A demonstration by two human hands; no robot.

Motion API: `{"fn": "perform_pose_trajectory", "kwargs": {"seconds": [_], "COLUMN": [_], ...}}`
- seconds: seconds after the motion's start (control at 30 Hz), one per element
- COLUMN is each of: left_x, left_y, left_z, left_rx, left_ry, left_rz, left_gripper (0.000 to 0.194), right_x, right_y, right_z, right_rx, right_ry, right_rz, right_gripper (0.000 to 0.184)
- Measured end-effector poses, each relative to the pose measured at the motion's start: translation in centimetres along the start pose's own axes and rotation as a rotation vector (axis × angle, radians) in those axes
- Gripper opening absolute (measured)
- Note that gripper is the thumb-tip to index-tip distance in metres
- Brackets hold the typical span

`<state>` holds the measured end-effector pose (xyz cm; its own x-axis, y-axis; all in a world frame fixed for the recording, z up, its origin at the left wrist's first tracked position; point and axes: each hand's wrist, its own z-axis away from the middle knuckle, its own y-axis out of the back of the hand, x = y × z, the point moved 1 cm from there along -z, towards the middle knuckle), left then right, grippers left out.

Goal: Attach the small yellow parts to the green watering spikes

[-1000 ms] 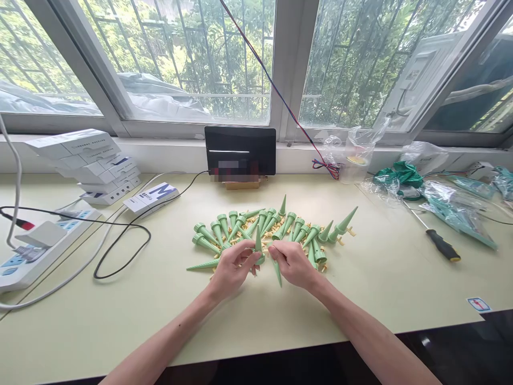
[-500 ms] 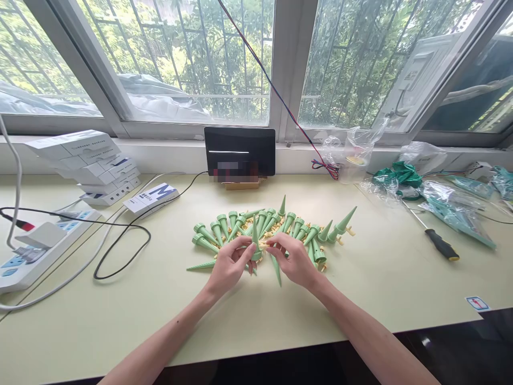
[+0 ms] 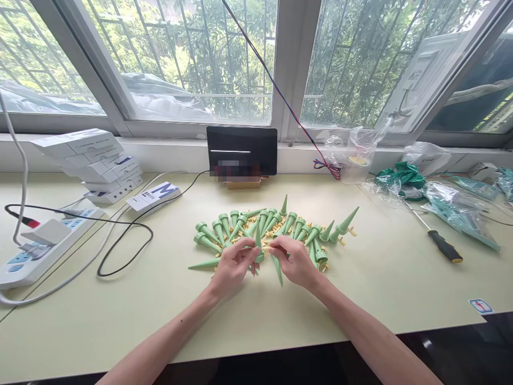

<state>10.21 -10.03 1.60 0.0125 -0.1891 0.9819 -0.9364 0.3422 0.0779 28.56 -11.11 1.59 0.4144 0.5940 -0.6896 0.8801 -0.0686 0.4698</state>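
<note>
Pinching a slim light-green plastic spike (image 3: 258,235) by its wide collar, the left hand (image 3: 235,263) holds it upright, point up, over the near middle part of the heap. Opposite it, the right hand (image 3: 295,261) has thumb and forefinger closed on a small pale-yellow plastic piece (image 3: 266,249) at the spike's right side; whether the two parts touch cannot be told.

Around and beyond both hands, a loose heap of matching light-green ribbed plastic spikes (image 3: 203,232) lies on the pale-yellow smooth tabletop (image 3: 240,331), with small yellow pieces scattered among them. One spike lies at the heap's left end, pointing left; another pokes out toward the near side between the hands.

At the far side, a black flat-screened tablet (image 3: 242,147) leans on a brown support. White cardboard boxes (image 3: 94,155) are stacked far left, and a black-and-yellow-handled screwdriver (image 3: 444,246) lies at right, near clear plastic bags (image 3: 460,214).
</note>
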Motion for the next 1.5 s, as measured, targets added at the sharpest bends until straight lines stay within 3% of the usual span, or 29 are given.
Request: {"fn": "perform_pose_trajectory", "kwargs": {"seconds": [0.7,1.5], "left_x": [-0.67,-0.52], "left_y": [0.02,-0.08], "left_z": [0.27,0.17], "left_rx": [-0.019,-0.032], "left_ry": [-0.060,-0.104], "left_rz": [-0.078,-0.115], "left_gripper": [0.021,0.014], "right_x": [-0.24,-0.10], "right_y": [0.01,-0.25], "right_z": [0.05,0.16], "right_rx": [-0.076,-0.065], "right_ry": [-0.039,-0.071], "right_rz": [0.008,-0.017], "right_gripper": [0.034,0.033]}}
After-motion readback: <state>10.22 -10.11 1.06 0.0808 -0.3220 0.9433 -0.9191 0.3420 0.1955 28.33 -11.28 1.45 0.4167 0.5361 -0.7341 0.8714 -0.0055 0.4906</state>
